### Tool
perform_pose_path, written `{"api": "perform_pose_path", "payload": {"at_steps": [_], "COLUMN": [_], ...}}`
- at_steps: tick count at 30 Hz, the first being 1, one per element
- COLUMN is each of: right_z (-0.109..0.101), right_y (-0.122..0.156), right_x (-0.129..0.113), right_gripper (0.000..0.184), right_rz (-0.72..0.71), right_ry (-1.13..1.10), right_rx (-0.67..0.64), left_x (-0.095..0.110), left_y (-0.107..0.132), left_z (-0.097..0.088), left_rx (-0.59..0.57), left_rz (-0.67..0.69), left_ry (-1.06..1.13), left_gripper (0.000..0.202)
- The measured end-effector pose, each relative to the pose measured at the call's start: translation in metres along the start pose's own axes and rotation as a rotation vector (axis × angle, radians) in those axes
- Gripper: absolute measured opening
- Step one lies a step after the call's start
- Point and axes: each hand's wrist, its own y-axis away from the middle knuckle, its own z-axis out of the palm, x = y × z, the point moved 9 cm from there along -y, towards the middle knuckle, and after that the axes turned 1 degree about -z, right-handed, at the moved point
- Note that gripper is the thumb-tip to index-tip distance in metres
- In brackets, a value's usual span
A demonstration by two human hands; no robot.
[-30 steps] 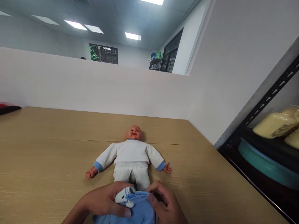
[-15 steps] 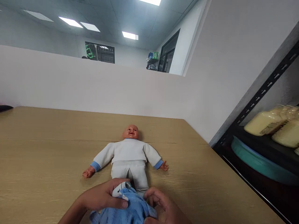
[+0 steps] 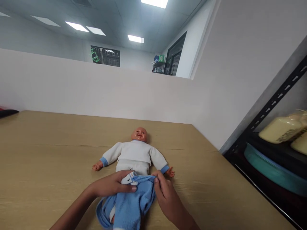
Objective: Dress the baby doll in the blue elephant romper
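Note:
A baby doll in a white top with blue cuffs lies on its back, head away from me and arms spread. Blue towelling pants cover its legs up to the lower part of its white pants. My left hand is closed on the waist edge, where a white patch with a dark mark shows. Pinching the right end of the same edge is my right hand. A little of the doll's leg shows near the bottom; the feet are mostly hidden.
The doll rests on a wooden table against a low white wall. To the right, a black metal shelf holds cream-coloured bottles and a teal basin. A dark object sits at the far left edge.
Both hands have moved up toward the doll's waist, drawing the blue pants higher over its legs. My right hand now stretches the waist edge out to the right.

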Motion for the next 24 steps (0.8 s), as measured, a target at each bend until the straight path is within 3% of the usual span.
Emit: {"api": "perform_pose_path", "payload": {"at_steps": [4, 6, 8, 11, 13, 15, 19, 22, 24], "right_z": [-0.003, -0.001, 0.005, 0.014, 0.019, 0.024, 0.031, 0.036, 0.039], "right_y": [-0.018, -0.020, -0.016, -0.005, 0.001, 0.005, 0.014, 0.021, 0.028], "right_x": [-0.007, -0.007, -0.014, -0.037, -0.042, -0.031, -0.002, 0.005, 0.002], "right_gripper": [0.035, 0.038, 0.047, 0.073, 0.079, 0.069, 0.062, 0.057, 0.054], "right_rz": [-0.091, -0.025, 0.026, -0.064, -0.086, -0.021, 0.176, 0.303, 0.337], "right_ry": [0.032, -0.080, -0.223, -0.300, -0.298, -0.331, -0.554, -0.592, -0.546], "right_rx": [-0.189, -0.328, -0.477, -0.618, -0.616, -0.552, -0.464, -0.547, -0.654], "left_x": [-0.019, -0.023, -0.021, -0.011, -0.006, -0.003, -0.008, -0.014, -0.017], "left_y": [-0.004, -0.005, -0.006, -0.008, -0.009, -0.008, -0.004, 0.000, 0.000], "left_z": [-0.007, -0.007, -0.006, -0.005, -0.003, 0.001, 0.011, 0.021, 0.021], "left_rx": [-0.006, 0.000, 0.024, 0.099, 0.115, 0.085, -0.035, -0.170, -0.166], "left_rz": [-0.043, -0.039, -0.011, 0.061, 0.098, 0.112, 0.096, 0.033, 0.009], "left_ry": [0.123, 0.162, 0.200, 0.228, 0.237, 0.245, 0.289, 0.334, 0.316], "left_gripper": [0.057, 0.057, 0.053, 0.040, 0.038, 0.043, 0.073, 0.081, 0.065]}}
